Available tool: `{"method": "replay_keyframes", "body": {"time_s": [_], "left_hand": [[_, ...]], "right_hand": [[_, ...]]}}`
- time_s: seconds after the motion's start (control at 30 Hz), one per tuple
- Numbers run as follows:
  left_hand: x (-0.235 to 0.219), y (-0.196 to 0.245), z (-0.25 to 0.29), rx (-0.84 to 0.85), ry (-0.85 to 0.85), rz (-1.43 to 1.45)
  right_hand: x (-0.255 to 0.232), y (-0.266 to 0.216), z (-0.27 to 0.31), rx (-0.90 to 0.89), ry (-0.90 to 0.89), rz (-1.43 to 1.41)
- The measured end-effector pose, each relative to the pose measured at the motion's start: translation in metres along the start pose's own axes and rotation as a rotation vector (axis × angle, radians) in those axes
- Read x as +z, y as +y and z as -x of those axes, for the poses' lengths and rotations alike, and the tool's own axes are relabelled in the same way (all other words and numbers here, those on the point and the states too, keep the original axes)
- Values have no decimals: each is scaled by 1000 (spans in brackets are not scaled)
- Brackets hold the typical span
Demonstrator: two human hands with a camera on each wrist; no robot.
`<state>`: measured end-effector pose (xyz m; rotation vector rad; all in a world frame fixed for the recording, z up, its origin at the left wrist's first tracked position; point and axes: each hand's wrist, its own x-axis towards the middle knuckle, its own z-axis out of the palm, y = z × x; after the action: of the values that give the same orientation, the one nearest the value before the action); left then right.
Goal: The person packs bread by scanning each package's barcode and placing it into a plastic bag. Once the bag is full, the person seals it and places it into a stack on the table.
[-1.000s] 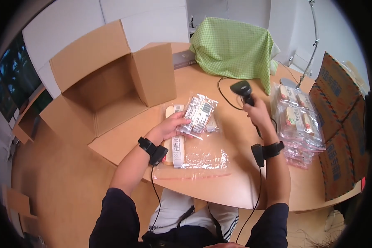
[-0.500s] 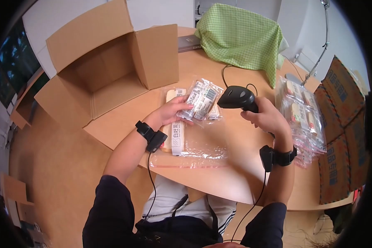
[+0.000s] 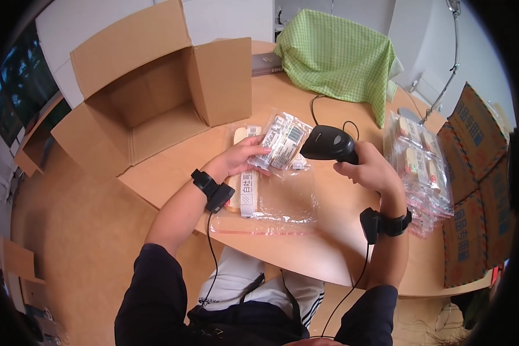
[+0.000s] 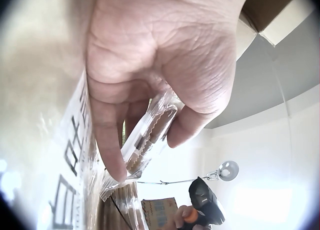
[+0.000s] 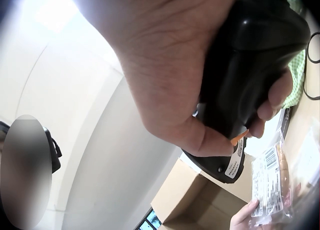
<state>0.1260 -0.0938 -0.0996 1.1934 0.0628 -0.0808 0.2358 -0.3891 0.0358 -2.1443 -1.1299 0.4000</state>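
Observation:
My left hand (image 3: 240, 158) pinches a clear packet of bread with a barcode label (image 3: 282, 143), tilted up above the table; the packet's edge (image 4: 150, 135) sits between thumb and fingers in the left wrist view. My right hand (image 3: 372, 167) grips a black barcode scanner (image 3: 327, 142) whose head points at the packet's label from close by. In the right wrist view the scanner (image 5: 250, 75) fills the palm, with the packet (image 5: 267, 185) below it. Another bread packet in a clear bag (image 3: 248, 193) lies on the table under my left wrist.
An open cardboard box (image 3: 155, 98) lies on its side at the table's (image 3: 305, 254) left. A stack of bagged bread packets (image 3: 418, 167) sits at the right beside printed cartons (image 3: 473, 190). A green checked cloth (image 3: 337, 55) covers something at the back. The scanner cable (image 3: 317, 106) trails across the table.
My right hand lifted the scanner off the table and swung it left until its head faces the packet's label. My left hand kept holding the packet, raising it slightly.

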Motion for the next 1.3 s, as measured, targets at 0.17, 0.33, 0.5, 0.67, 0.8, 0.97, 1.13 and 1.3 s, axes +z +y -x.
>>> {"method": "replay_keyframes", "body": {"time_s": [0.17, 0.33, 0.5, 0.67, 0.8, 0.97, 1.13, 1.3], "left_hand": [[0, 1, 1, 5, -4, -9], [-1, 0, 1, 4, -11, -16], [1, 1, 2, 7, -14, -14], [1, 1, 1, 17, -26, -15], [-3, -2, -1, 21, -62, -4], [4, 2, 5, 3, -3, -23], [-1, -1, 1, 2, -1, -20], [-4, -2, 0, -4, -11, -23]], "right_hand": [[1, 0, 1, 1, -9, -20], [1, -1, 0, 15, -35, -2], [3, 2, -1, -13, -37, -5], [8, 12, -8, 29, 113, -225], [12, 50, -28, 86, 214, -516], [16, 133, -71, 273, 233, -135], [33, 140, -71, 352, 237, 147], [44, 159, -76, 384, 230, 280]]}}
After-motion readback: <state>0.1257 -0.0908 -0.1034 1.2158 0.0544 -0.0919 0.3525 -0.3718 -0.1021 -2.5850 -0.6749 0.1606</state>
